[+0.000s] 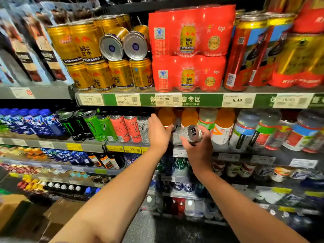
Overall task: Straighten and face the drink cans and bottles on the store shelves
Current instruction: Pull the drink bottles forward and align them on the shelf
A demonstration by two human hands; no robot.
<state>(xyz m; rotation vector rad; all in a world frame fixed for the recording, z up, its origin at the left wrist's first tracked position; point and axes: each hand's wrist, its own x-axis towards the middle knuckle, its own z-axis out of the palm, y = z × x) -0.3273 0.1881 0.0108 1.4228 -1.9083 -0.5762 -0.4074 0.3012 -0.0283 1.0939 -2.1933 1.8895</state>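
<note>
white can [184, 135] is lying tipped in the right hand [198, 148], grip clamping its upper end; left hand [158, 132] is resting loose-fingered beside it. likely full, rigid, slick; better taking it mid-body.

One head-worn wide-angle view faces the store shelves straight on from close range, tilted slightly downward. The green price strip [192, 99] crosses the upper middle; shelves above it appear from below, shelves beneath it from above. Both forearms enter from the bottom edge, reaching just below that strip.
</note>
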